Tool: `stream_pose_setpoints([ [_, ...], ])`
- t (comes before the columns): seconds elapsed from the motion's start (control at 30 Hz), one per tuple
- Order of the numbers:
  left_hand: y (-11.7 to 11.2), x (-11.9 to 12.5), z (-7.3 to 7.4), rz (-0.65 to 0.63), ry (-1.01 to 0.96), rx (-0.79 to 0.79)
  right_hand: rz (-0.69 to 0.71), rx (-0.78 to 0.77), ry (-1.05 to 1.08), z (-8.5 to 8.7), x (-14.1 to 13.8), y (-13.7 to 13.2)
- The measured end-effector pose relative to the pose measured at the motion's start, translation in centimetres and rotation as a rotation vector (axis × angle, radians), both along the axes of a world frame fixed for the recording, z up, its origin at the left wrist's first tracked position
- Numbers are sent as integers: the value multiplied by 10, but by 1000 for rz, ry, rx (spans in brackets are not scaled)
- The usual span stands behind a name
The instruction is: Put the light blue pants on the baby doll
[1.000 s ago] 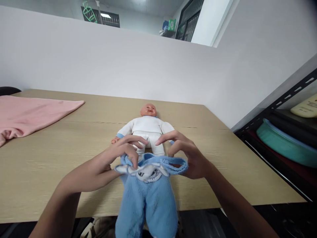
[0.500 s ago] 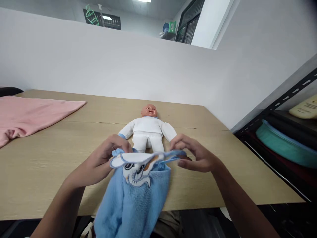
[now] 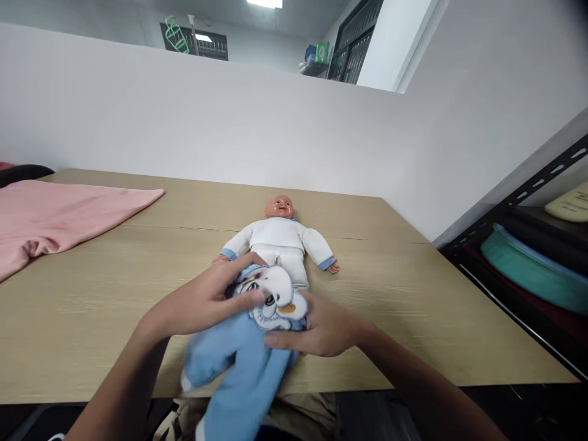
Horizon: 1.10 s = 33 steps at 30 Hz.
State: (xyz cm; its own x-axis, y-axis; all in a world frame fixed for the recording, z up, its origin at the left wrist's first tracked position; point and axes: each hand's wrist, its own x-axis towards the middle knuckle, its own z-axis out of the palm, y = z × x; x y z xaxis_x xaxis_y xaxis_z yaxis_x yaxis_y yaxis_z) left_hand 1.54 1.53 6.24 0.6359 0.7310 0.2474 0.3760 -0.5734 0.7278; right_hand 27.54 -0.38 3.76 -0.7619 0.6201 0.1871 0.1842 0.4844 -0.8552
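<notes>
A pair of blue baby pants (image 3: 243, 352) with a white embroidered animal face at the top hangs between my hands, its legs drooping past the table's front edge. My left hand (image 3: 214, 297) grips the upper left part, thumb across the animal face. On the other side my right hand (image 3: 321, 324) pinches the garment, thumb in front and fingers hidden behind. Just beyond lies a baby doll (image 3: 278, 236) on its back, head away from me, in white clothing with blue cuffs. The pants cover the doll's lower legs from view.
The doll lies on a wooden table (image 3: 404, 294). A pink cloth (image 3: 68, 214) is spread at the left. To the right, a black metal shelf (image 3: 505, 214) holds a teal basin (image 3: 533, 266) and a pale yellow item (image 3: 569, 202). A white wall (image 3: 206, 116) stands behind the table.
Both hands have come closer together and the pants' top is now gathered, its animal face turned toward me. The two legs hang apart. The doll's right-side cuff and hand now show.
</notes>
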Motion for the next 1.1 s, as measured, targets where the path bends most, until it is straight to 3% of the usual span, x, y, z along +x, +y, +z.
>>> stream_pose_setpoints([
  [0.1, 5, -11, -13, -145, 75, -101, -13, -129, 45, -6, 10, 7],
  [0.23, 9, -10, -36, -168, -114, -310, -118, -216, 41, -18, 20, 18],
  [0.43, 10, 1, -53, -158, -264, -569, 101, -358, -33, -5, 17, 21],
  [0.53, 8, -2, -54, -186, -210, -613, 74, -352, -69, -1, 16, 16],
  [0.7, 4, -7, -63, -248, -134, -684, -29, -401, 24, -12, 18, 11],
  [0.83, 4, -7, -74, -167, -340, -671, 129, -412, 7, -8, 15, 11],
  [0.93, 2, -6, -76, -70, -359, -655, 269, -443, -65, -1, 13, 7],
  [1.03, -5, -5, -76, -82, -294, -683, 275, -478, -18, -6, 15, 1],
  [1.1, -12, -3, -76, -180, -273, -718, 187, -471, 78, -14, 18, -3],
])
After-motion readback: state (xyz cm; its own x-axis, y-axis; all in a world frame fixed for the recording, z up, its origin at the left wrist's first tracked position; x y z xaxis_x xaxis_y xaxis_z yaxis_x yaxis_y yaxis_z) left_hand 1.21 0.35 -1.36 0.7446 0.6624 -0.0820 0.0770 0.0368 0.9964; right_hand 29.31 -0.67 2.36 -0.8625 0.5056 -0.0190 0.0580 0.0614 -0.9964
